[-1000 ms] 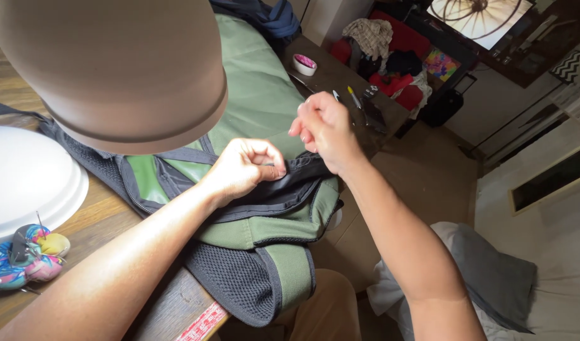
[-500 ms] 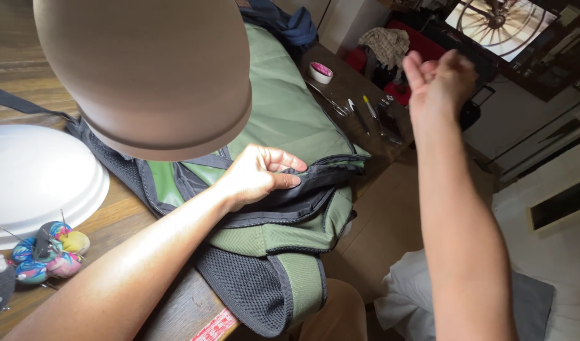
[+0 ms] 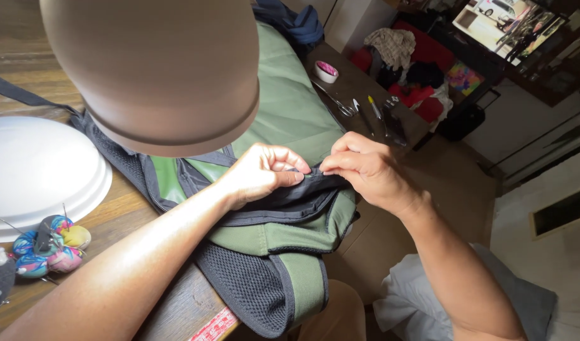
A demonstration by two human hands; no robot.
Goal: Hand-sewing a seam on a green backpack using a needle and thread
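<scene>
both hands (image 3: 265,177) pinch green backpack (image 3: 290,120) on wooden table (image 3: 176,303).

Bag (image 3: 284,120) olive green, black mesh panels, dark navy trim. Bowl (image 3: 37,173) plain white. Lamp (image 3: 157,69) matte brown. Pincushion (image 3: 53,243) swirled blue, pink, yellow. Table (image 3: 176,303) brown wood grain. Tape (image 3: 326,71) white roll, pink top. Cushion (image 3: 410,297) pale grey. Far clutter (image 3: 422,69) red, with multicoloured patch.

Wooden table (image 3: 157,316): backpack (image 3: 284,120), perhaps pincushion (image 3: 50,249).
</scene>
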